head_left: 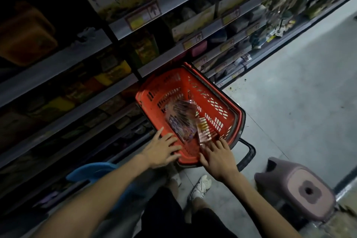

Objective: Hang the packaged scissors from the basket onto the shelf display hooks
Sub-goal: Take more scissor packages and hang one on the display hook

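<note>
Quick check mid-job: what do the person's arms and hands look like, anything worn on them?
Nothing worn that I can see: the left hand and right hand are ungloved, both forearms bare with no sleeve in view, no watch, band or ring visible in the dim light.

Dim shop aisle: stocked shelves (77, 58) carrying price labels (144, 16) stand beyond the fingers (174, 149); a red shopping basket (170, 79) sits at the fingertips.

Head view: steeply downward, close above red slotted plastic basket (166, 81), frame centre.
Facing: grey metal shelves (58, 63), upper left.
</note>
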`<state>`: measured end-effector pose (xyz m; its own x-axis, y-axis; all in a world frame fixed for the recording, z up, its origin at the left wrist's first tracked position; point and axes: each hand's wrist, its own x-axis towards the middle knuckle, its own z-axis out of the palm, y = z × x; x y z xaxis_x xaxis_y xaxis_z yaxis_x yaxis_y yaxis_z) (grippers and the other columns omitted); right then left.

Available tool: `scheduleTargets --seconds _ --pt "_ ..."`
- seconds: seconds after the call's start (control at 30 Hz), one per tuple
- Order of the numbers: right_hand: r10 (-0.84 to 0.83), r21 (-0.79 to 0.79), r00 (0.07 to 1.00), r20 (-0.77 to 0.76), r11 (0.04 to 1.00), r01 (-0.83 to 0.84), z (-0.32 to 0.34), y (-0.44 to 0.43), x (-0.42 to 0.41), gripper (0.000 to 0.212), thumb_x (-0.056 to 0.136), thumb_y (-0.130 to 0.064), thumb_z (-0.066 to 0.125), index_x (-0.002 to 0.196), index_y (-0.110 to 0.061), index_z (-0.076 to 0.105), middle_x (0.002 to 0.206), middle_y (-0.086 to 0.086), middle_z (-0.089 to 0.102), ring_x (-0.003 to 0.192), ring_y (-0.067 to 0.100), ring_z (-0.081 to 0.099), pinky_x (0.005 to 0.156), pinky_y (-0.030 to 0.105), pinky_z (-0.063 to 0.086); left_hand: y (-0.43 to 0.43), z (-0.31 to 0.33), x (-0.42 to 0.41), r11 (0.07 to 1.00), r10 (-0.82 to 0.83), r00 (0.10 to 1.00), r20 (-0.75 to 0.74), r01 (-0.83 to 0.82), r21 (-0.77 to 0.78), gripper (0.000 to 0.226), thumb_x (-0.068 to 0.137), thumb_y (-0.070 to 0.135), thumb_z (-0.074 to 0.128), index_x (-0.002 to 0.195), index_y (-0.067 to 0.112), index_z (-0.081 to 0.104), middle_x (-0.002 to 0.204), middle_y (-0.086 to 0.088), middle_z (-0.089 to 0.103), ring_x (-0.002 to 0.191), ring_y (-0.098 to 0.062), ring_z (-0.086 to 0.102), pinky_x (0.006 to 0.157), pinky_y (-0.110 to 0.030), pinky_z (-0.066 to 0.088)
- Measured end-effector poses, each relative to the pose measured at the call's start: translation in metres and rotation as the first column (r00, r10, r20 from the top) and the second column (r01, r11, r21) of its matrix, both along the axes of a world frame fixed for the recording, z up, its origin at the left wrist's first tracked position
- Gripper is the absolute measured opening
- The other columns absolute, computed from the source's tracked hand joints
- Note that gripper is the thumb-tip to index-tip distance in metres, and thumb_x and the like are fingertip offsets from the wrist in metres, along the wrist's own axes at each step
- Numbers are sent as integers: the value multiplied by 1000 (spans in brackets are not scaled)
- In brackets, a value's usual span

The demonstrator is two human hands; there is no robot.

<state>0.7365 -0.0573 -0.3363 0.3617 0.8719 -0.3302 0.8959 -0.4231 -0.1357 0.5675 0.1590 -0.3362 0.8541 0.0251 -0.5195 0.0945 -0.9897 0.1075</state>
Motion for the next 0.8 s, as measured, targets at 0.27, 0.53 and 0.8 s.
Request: scheduleTargets --seconds 0.27,0.53,0.8 --pt "-94 -218 995 41 971 101 -9 45 10 42 96 -49 43 111 -22 71 110 2 73 109 27 59 94 42 39 82 -32 43 998 -64 997 -31 64 -17 65 100 64 20 117 27 72 114 4 69 114 -22 63 109 -48 34" --pt "-319 -460 931 -178 863 208 -76 117 22 37 100 -31 56 131 -10 61 122 16 71 110 36 70 90 41 55 85 -56 65 985 145 989 -2 -144 -92 39 95 42 44 113 23 73 117 2 70 119 -24 60 100 -39 40" --pt "-584 -414 732 -350 798 439 -164 170 27 30 97 -33 60 119 -13 65 122 19 70 110 38 68 88 41 54 85 -66 62 986 152 988 38 -149 -70 40 88 42 42 103 23 74 104 2 71 106 -23 62 92 -40 44"
